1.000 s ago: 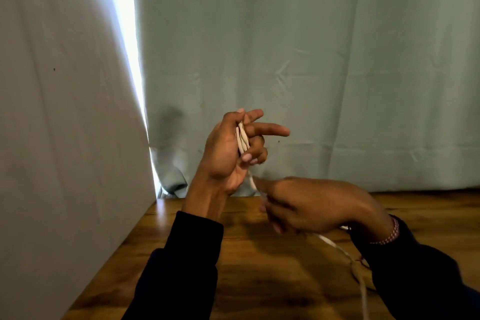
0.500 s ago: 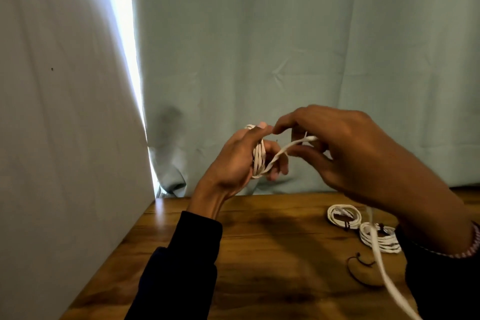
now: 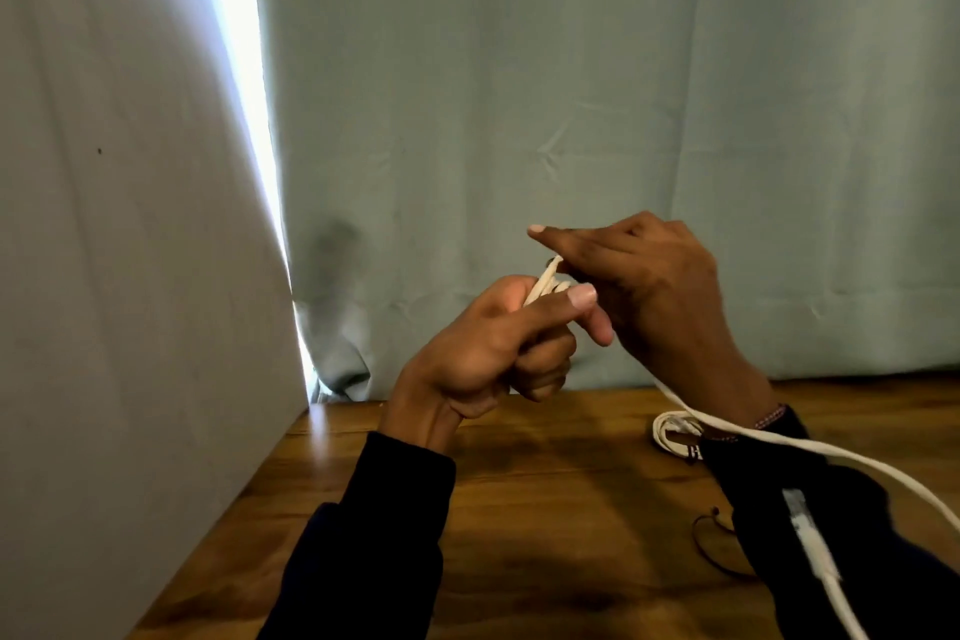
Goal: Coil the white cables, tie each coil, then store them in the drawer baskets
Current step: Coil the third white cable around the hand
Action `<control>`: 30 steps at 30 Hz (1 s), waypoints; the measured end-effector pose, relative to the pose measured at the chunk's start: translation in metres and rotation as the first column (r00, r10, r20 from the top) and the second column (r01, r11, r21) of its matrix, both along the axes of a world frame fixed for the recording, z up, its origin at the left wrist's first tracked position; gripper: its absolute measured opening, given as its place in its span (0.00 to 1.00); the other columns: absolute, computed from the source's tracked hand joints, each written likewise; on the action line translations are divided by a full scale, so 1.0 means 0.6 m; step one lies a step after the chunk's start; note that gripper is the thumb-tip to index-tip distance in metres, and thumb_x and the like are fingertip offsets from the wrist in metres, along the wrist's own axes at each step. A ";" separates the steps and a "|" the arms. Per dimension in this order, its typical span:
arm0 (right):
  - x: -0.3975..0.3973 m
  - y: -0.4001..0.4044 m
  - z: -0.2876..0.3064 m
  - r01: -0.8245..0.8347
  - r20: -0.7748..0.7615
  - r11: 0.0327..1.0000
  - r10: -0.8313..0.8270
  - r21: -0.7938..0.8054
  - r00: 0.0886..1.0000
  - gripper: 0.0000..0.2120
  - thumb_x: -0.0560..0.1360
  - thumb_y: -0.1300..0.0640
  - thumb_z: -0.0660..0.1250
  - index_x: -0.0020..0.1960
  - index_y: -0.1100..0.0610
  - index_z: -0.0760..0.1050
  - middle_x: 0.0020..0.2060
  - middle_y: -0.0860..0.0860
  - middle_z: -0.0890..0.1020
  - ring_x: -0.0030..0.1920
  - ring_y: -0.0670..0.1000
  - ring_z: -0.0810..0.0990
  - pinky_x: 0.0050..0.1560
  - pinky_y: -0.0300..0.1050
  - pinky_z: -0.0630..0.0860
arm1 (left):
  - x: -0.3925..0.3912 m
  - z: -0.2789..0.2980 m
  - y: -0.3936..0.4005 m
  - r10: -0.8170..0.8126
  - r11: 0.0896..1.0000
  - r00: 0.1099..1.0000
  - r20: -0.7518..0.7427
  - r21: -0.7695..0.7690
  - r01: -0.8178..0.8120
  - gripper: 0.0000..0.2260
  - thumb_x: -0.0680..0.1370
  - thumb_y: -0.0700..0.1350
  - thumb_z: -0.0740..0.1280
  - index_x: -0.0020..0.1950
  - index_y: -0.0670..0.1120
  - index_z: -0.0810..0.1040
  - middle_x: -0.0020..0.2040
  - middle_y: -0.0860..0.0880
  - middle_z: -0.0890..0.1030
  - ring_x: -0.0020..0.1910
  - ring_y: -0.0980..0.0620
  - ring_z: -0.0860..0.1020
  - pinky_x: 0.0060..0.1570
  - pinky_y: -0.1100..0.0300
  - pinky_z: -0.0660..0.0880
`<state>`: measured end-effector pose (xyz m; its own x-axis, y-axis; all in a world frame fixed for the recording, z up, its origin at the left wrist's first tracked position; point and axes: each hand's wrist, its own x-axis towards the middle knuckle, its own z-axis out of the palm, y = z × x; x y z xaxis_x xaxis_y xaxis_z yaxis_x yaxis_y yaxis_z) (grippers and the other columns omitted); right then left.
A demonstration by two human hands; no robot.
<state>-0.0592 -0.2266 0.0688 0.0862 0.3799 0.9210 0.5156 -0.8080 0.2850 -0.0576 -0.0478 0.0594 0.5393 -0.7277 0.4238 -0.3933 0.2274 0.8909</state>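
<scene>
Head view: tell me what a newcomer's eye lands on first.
First, the two hands raised mid-frame against the pale curtain: the left hand grips a small coil of the white cable, while the right hand holds the cable at the top of the coil. Next, the loose cable trailing over the right sleeve toward the lower right. Then the bright slit of light at upper left, above the wooden table.

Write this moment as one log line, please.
step: coiling | left hand: grips white cable coil | right hand: feeds cable
</scene>
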 end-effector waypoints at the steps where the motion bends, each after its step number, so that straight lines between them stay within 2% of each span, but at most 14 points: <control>1: 0.001 0.005 -0.003 -0.040 -0.096 0.999 0.040 -0.001 0.995 0.18 0.82 0.52 0.56 0.70 0.42 0.74 0.50 0.45 0.86 0.42 0.55 0.80 0.38 0.49 0.74 | 0.001 0.000 0.000 -0.015 0.999 0.999 -0.033 -0.033 0.014 0.16 0.83 0.49 0.60 0.48 0.40 0.82 0.20 0.53 0.61 0.18 0.57 0.57 0.25 0.60 0.55; 3: 0.007 0.012 -0.011 -0.084 -0.240 0.996 0.077 -0.022 0.968 0.21 0.80 0.51 0.56 0.73 0.41 0.67 0.44 0.48 0.85 0.39 0.54 0.79 0.35 0.47 0.75 | 0.004 0.003 -0.002 -0.049 0.991 0.995 -0.088 -0.131 0.037 0.19 0.84 0.47 0.55 0.54 0.37 0.82 0.20 0.52 0.58 0.18 0.58 0.56 0.23 0.63 0.55; 5: 0.014 0.024 -0.019 -0.128 -0.405 0.992 0.109 -0.020 0.908 0.24 0.80 0.55 0.60 0.75 0.50 0.64 0.41 0.53 0.84 0.37 0.55 0.81 0.35 0.47 0.76 | 0.008 0.007 -0.004 -0.078 0.969 0.990 -0.121 -0.242 0.047 0.21 0.84 0.47 0.53 0.61 0.33 0.78 0.19 0.52 0.60 0.18 0.58 0.56 0.22 0.65 0.57; 7: 0.016 0.037 -0.026 -0.153 -0.606 0.988 0.111 -0.018 0.787 0.27 0.78 0.60 0.62 0.77 0.58 0.62 0.42 0.55 0.83 0.37 0.55 0.82 0.37 0.49 0.77 | 0.009 0.009 -0.005 -0.078 0.943 0.987 -0.144 -0.332 0.026 0.23 0.84 0.47 0.52 0.66 0.30 0.73 0.20 0.52 0.69 0.16 0.59 0.61 0.20 0.66 0.61; 9: 0.011 0.049 -0.030 -0.127 -0.740 0.987 0.010 -0.102 0.672 0.29 0.78 0.65 0.65 0.77 0.59 0.60 0.47 0.55 0.82 0.39 0.51 0.81 0.41 0.44 0.79 | 0.011 0.010 -0.008 -0.050 0.913 0.984 -0.172 -0.408 -0.025 0.23 0.83 0.48 0.54 0.65 0.29 0.71 0.32 0.47 0.83 0.18 0.58 0.72 0.21 0.65 0.70; 12: -0.011 0.057 -0.024 -0.065 -0.847 0.974 -0.153 -0.216 0.508 0.17 0.81 0.61 0.64 0.69 0.61 0.69 0.50 0.56 0.82 0.41 0.50 0.80 0.43 0.43 0.80 | 0.013 0.014 -0.007 -0.069 0.854 0.966 -0.249 -0.515 -0.072 0.23 0.81 0.51 0.56 0.63 0.32 0.73 0.58 0.42 0.84 0.37 0.52 0.85 0.37 0.59 0.83; 14: -0.029 0.063 -0.024 -0.106 -0.879 0.966 -0.167 -0.237 0.446 0.22 0.83 0.58 0.62 0.74 0.60 0.61 0.45 0.55 0.83 0.40 0.51 0.82 0.45 0.50 0.82 | 0.017 0.017 -0.002 -0.027 0.828 0.967 -0.255 -0.547 -0.121 0.20 0.84 0.50 0.53 0.58 0.36 0.77 0.66 0.42 0.80 0.53 0.47 0.85 0.48 0.52 0.83; 16: -0.049 0.069 -0.019 -0.150 -0.901 0.957 -0.170 -0.247 0.400 0.28 0.83 0.56 0.61 0.79 0.57 0.52 0.43 0.53 0.84 0.36 0.48 0.83 0.43 0.47 0.83 | 0.019 0.018 -0.001 0.084 0.823 0.967 -0.241 -0.530 -0.203 0.19 0.86 0.50 0.52 0.51 0.38 0.75 0.68 0.42 0.78 0.62 0.44 0.81 0.52 0.46 0.82; 18: -0.062 0.069 -0.015 -0.152 -0.885 0.945 -0.202 -0.288 0.420 0.28 0.83 0.54 0.61 0.78 0.55 0.53 0.43 0.52 0.85 0.35 0.46 0.83 0.41 0.44 0.83 | 0.023 0.015 -0.003 0.175 0.826 0.960 -0.220 -0.498 -0.265 0.16 0.86 0.50 0.52 0.55 0.39 0.70 0.70 0.43 0.77 0.64 0.43 0.79 0.54 0.42 0.80; 21: -0.074 0.055 -0.008 -0.115 -0.812 0.926 -0.251 -0.361 0.528 0.17 0.81 0.51 0.64 0.67 0.55 0.69 0.45 0.50 0.83 0.39 0.45 0.81 0.44 0.46 0.82 | 0.030 0.010 -0.011 0.325 0.831 0.932 -0.161 -0.421 -0.363 0.19 0.85 0.51 0.52 0.68 0.39 0.66 0.71 0.47 0.76 0.63 0.43 0.80 0.55 0.41 0.80; 24: -0.095 0.041 0.003 -0.195 -0.811 0.930 -0.151 -0.310 0.565 0.15 0.80 0.50 0.66 0.66 0.48 0.73 0.54 0.45 0.81 0.42 0.32 0.78 0.41 0.33 0.76 | 0.036 0.000 -0.013 0.459 0.834 0.886 -0.066 -0.313 -0.455 0.22 0.85 0.53 0.52 0.74 0.41 0.63 0.70 0.48 0.77 0.55 0.46 0.84 0.53 0.46 0.82; 26: -0.105 0.030 0.014 -0.254 -0.821 0.949 -0.007 -0.185 0.571 0.14 0.80 0.52 0.67 0.65 0.45 0.73 0.53 0.40 0.81 0.42 0.29 0.77 0.38 0.30 0.73 | 0.042 -0.011 -0.010 0.573 0.804 0.819 0.036 -0.218 -0.553 0.21 0.85 0.55 0.53 0.64 0.38 0.71 0.60 0.49 0.83 0.39 0.53 0.84 0.42 0.56 0.80; 28: -0.102 0.017 0.022 -0.235 -0.721 0.967 0.090 -0.102 0.687 0.12 0.79 0.55 0.68 0.62 0.47 0.76 0.49 0.40 0.83 0.41 0.35 0.80 0.40 0.32 0.75 | 0.047 -0.019 -0.006 0.650 0.756 0.757 0.072 -0.168 -0.633 0.21 0.83 0.61 0.55 0.50 0.43 0.74 0.38 0.49 0.83 0.30 0.52 0.77 0.36 0.54 0.73; 30: -0.089 0.007 0.027 -0.178 -0.538 0.983 0.127 -0.045 0.834 0.10 0.77 0.55 0.70 0.58 0.50 0.79 0.46 0.41 0.86 0.41 0.36 0.81 0.42 0.35 0.76 | 0.045 -0.018 -0.007 0.602 0.797 0.798 0.027 -0.096 -0.597 0.29 0.77 0.68 0.53 0.56 0.43 0.75 0.29 0.46 0.79 0.25 0.50 0.71 0.30 0.57 0.69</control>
